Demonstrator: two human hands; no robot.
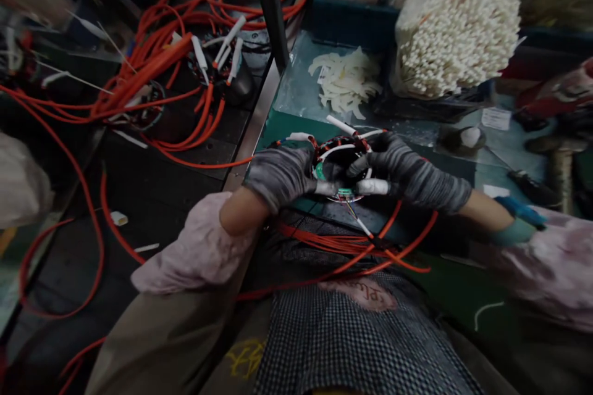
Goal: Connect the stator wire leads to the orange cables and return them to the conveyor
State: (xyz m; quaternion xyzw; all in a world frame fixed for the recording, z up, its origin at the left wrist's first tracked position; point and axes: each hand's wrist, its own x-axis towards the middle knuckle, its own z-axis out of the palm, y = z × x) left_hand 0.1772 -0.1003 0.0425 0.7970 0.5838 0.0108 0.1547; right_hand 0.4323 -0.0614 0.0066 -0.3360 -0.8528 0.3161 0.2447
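A ring-shaped motor stator (340, 151) with dark red windings, white sleeves and a small green circuit board is held at the bench edge before me. My left hand (287, 174), in a grey striped glove, is closed on its left side, thumb along the near rim. On the right side my right hand (410, 171), gloved alike, grips the rim with fingers reaching over the hollow middle. A white sleeve (372, 186) lies by the right thumb. Thin coloured wires hang from the board towards orange cables (324, 239) near my lap.
More stators with tangled orange cables (152, 74) lie to the left, beyond a dark metal post (271, 9). Off-white strips (347, 80) are piled behind the work. A bag of thin white tubes (456, 37) stands at the back right; a hammer (563, 166) lies far right.
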